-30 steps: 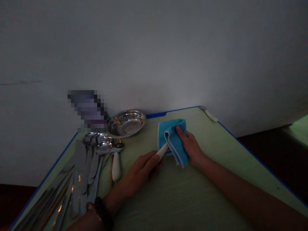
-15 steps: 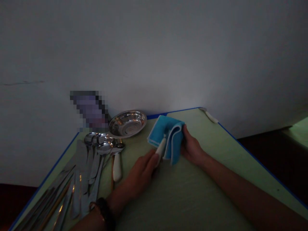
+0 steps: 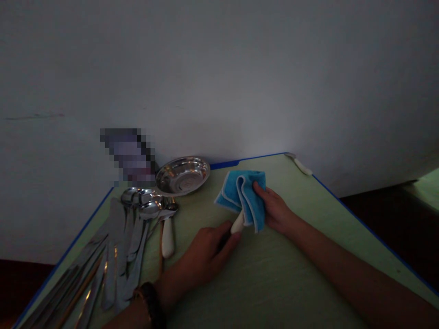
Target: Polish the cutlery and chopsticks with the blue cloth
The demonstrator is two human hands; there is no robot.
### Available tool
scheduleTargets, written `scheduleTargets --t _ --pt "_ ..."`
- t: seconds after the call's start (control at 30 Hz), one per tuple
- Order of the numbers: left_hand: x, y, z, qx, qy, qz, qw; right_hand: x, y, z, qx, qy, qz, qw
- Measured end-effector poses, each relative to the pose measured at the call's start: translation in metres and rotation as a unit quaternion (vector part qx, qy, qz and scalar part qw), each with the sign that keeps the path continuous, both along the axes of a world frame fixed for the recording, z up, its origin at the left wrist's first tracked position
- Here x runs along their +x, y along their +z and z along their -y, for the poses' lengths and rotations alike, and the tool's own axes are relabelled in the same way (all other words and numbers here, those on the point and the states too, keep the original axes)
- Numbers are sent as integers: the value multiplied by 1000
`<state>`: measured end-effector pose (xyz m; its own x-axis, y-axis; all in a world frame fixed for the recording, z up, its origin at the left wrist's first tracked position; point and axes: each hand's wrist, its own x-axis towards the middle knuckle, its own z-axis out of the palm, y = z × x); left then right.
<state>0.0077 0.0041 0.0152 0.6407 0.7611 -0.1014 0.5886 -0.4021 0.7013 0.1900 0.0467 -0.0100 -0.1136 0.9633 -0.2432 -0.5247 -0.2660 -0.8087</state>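
Note:
My left hand (image 3: 207, 251) is closed around the pale handle of a white-handled utensil (image 3: 237, 223). The utensil's head is covered by a folded blue cloth (image 3: 253, 203) with light edging, so its kind does not show. My right hand (image 3: 277, 209) grips that cloth from the right side, thumb on top, wrapping it about the utensil. Both hands are above the middle of the pale green table (image 3: 267, 283).
Spoons (image 3: 150, 209), knives and other metal cutlery (image 3: 108, 276) lie along the left side, with a white-handled piece (image 3: 168, 237) among them. Behind stand a steel bowl (image 3: 183, 176) and a blurred-out upright object (image 3: 130, 155). Another white-handled utensil (image 3: 302, 167) rests at the far right corner.
The cloth has been folded over the utensil's head, which was partly bare before. My left hand has shifted slightly right, and my right thumb now presses on top of the cloth.

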Motion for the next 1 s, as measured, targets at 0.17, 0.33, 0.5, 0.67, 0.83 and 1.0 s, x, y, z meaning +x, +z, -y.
scheduleTargets --t 0.17,0.33,0.5,0.67,0.83,1.0 --pt "3 -1 3 29 -1 4 1000 1 1 6 90 84 113 986" --pt "4 -6 3 38 46 12 998 2 5 9 151 134 246 948" --pt "3 -8 -1 50 55 -16 997 3 4 7 159 139 262 942" --pt "6 -8 2 84 -4 -66 994 4 3 8 128 134 192 964" --pt "4 -8 8 84 21 -14 996 4 2 7 62 94 166 980" --pt "-2 -8 7 14 164 188 968 8 5 3 66 130 194 970"
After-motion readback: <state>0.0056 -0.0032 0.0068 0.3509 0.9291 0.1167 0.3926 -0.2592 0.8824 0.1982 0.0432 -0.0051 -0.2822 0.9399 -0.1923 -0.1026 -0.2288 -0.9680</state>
